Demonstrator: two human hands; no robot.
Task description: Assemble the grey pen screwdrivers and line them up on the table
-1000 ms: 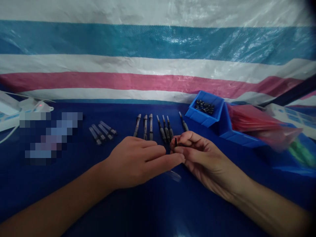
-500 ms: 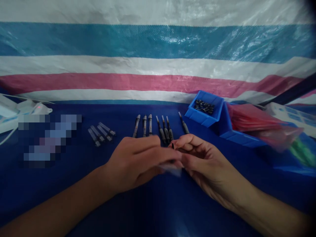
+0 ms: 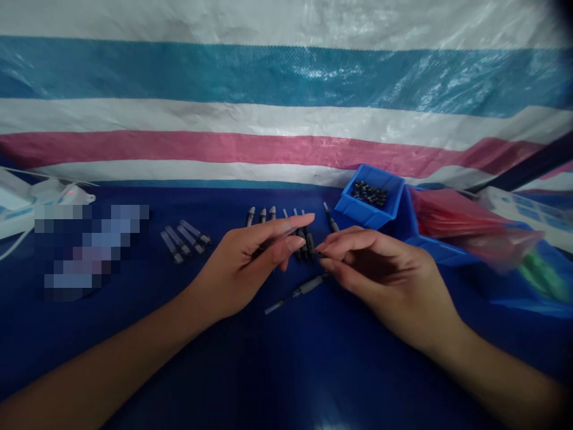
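A slim grey pen-like piece with a pale tip (image 3: 310, 285) is slanting out from the right hand (image 3: 390, 267)

Its tip is pointing toward the near left of the smooth dark blue counter (image 3: 268, 373), and its thicker end is reaching the right fingertips. I cannot tell whether it is lying there or being gripped. The right thumb and fingers are nearly meeting at a small dark spot too unclear to identify. The left hand (image 3: 242, 266) is hovering beside them, thumb and forefinger slightly parted; something faint may be sitting between them, but I cannot tell.

Further back, three thin dark pens with pale tips (image 3: 310, 243), three clear-topped grey pens (image 3: 263, 216) and a lone dark pen (image 3: 332, 223) are pointing at the far edge, probably so that each can be lifted singly. Four clear plastic tubes with dark ends (image 3: 190, 238) are lying left of them, seemingly grouped by kind.

A small blue plastic bin (image 3: 364, 214) of loose black parts (image 3: 369, 193) is standing by the far edge, near the right hand, perhaps for short reaches. A larger blue bin with red plastic bags (image 3: 461, 220) is limiting room rightward, while the counter's near side is giving both wrists space.
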